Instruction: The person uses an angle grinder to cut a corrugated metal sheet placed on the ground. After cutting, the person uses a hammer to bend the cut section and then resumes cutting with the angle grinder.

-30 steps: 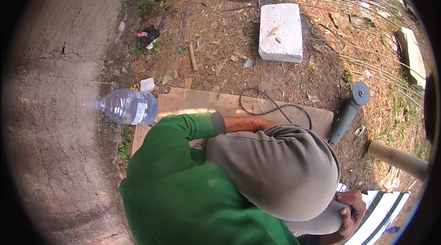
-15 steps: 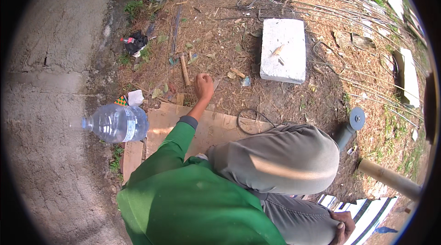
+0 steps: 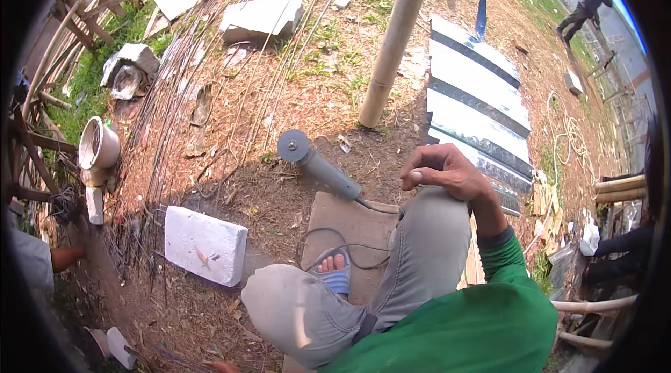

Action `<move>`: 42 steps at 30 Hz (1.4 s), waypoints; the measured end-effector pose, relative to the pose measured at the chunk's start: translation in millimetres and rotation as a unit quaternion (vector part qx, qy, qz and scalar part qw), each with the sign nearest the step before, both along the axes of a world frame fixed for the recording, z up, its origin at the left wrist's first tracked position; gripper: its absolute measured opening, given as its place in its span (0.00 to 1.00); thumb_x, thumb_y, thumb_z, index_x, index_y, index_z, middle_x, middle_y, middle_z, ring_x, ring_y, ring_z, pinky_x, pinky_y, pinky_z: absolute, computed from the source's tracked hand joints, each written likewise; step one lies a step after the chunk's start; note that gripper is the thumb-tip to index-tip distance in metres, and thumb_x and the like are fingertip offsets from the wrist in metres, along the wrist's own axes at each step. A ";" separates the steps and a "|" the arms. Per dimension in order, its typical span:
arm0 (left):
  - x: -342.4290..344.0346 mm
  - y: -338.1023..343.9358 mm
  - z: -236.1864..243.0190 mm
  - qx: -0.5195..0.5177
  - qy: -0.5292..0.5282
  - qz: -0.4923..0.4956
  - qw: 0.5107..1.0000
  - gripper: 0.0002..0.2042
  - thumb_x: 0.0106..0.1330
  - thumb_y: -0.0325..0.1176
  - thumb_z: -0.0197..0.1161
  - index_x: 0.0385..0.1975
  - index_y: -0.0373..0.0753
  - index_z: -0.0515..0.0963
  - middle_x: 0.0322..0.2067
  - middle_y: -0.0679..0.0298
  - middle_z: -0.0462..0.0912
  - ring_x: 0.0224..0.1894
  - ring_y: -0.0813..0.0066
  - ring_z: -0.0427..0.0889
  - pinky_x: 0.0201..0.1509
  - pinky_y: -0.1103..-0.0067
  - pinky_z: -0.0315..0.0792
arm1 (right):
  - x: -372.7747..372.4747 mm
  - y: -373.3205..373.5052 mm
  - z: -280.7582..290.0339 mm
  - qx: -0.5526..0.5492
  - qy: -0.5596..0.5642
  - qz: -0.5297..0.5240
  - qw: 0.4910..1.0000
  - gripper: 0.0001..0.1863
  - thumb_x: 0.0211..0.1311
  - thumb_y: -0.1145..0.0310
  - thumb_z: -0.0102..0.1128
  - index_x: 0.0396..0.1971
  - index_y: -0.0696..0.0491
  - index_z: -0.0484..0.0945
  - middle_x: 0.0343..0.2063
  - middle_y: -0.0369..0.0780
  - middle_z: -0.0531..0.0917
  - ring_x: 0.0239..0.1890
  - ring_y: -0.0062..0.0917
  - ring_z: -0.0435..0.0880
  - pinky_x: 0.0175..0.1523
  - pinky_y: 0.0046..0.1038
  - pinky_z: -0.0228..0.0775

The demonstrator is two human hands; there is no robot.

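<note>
My right hand (image 3: 447,171) rests over my bent right knee, its fingers loosely curled with nothing in them. Only a sliver of skin at the lower edge, apparently my left hand (image 3: 224,367), comes into view; its fingers are cut off. A grey angle grinder (image 3: 323,169) with a round disc lies on the ground ahead of my knees, and its dark cord (image 3: 349,246) loops over a piece of cardboard (image 3: 339,213). Left of my left knee sits a white block (image 3: 203,244) with small bits on top.
A bamboo post (image 3: 398,41) rises ahead. Striped metal sheets (image 3: 475,104) lie to its right, with thin rods (image 3: 203,44) at the left. Another person's hand (image 3: 68,258) shows at the left edge; a person in dark clothes (image 3: 587,13) is far right.
My view has swung to the right, bringing the grinder and sheets to the middle. My left hand has slid to the lower edge; the water bottle and hammer have left the picture.
</note>
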State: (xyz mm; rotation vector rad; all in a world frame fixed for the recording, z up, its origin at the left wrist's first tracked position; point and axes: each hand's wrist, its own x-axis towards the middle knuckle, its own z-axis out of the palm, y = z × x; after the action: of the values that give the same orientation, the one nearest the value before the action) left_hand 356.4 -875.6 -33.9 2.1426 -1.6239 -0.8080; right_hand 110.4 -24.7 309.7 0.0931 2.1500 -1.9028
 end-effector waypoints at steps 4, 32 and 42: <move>-81.6 76.1 29.0 -0.136 0.047 -0.193 0.970 0.21 0.81 0.47 0.60 0.30 0.36 0.75 0.24 0.61 0.76 0.22 0.64 0.73 0.30 0.62 0.70 | -3.0 21.3 -36.4 -0.083 0.045 -0.092 0.991 0.19 0.86 0.54 0.66 0.48 0.57 0.90 0.38 0.38 0.94 0.42 0.21 0.93 0.51 0.27 0.83; -383.3 799.2 104.4 0.264 0.127 -0.918 0.268 0.22 0.84 0.47 0.66 0.56 0.29 0.88 0.39 0.64 0.91 0.43 0.79 0.85 0.50 0.77 0.78 | 147.3 68.7 -224.5 -0.002 -0.131 -0.538 0.833 0.15 0.82 0.59 0.59 0.40 0.56 0.82 0.20 0.30 0.70 0.21 0.17 0.67 0.27 0.30 0.61; -414.7 890.4 63.3 0.275 0.129 -0.910 0.282 0.30 0.79 0.56 0.69 0.53 0.28 0.91 0.43 0.55 0.93 0.47 0.71 0.87 0.54 0.70 0.79 | 164.0 38.0 -245.8 -0.006 -0.205 -0.527 0.824 0.26 0.88 0.51 0.58 0.36 0.59 0.85 0.18 0.29 0.74 0.22 0.12 0.69 0.28 0.26 0.59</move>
State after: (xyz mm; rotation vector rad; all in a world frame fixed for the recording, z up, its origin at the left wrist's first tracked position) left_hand -58.2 14.8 29.4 -1.2179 -3.0585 -1.9892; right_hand 274.4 13.3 63.8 1.8312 1.8686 -2.0250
